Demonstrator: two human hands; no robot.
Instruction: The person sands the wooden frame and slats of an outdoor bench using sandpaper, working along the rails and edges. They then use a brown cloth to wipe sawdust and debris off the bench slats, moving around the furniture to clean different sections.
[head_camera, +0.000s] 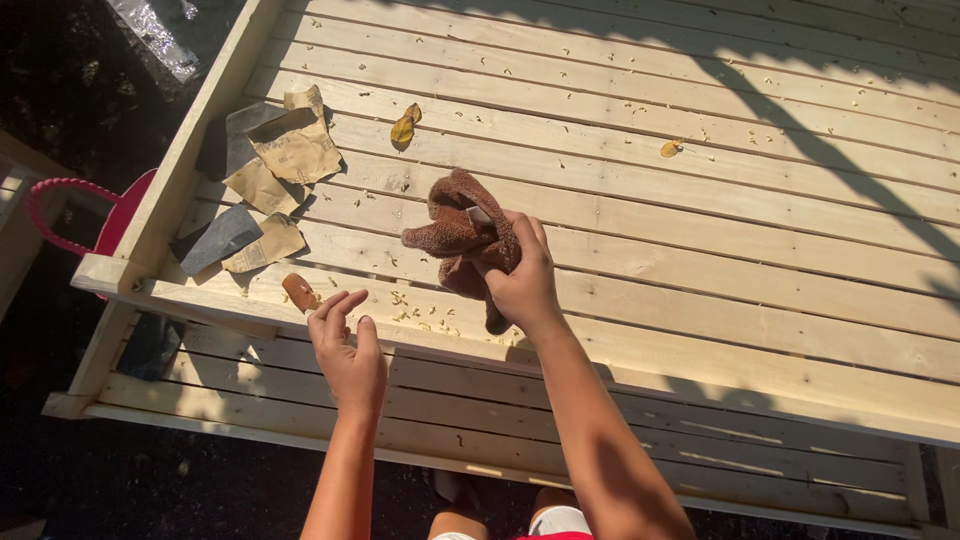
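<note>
One brown cloth (455, 232) bunched in right hand (523, 283) grip, left hand (347, 352) empty

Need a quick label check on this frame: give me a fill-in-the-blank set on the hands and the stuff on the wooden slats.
1. The right hand grips a crumpled ____ cloth.
2. The left hand is open and holds ____.
3. The torn sandpaper sheets lie near the ____ corner of the slatted wooden platform.
4. A dry yellow ____ lies on the slats beyond the cloth.

Missing words: brown; nothing; left; leaf
</note>
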